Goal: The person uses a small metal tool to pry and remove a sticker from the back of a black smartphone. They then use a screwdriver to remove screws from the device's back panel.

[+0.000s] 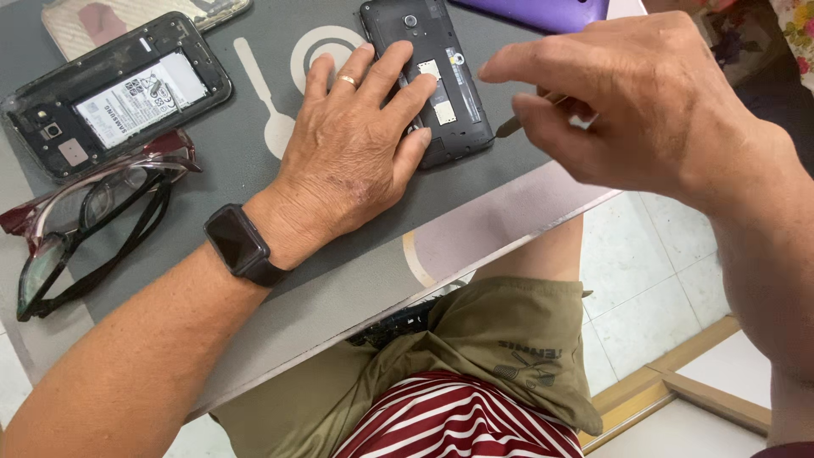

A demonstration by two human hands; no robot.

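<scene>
Carefully now: left hand (356,153) lies flat, fingers spread, pinning the open phone (428,76) beneath its fingertips. Right hand (627,102) pinches a thin tool (513,125), tip just beside the phone's edge; steadier pressure would help.

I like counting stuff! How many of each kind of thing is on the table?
Opened phones: 2
Pairs of glasses: 2
Purple cover: 1
Clear case: 1
Total: 6
</scene>
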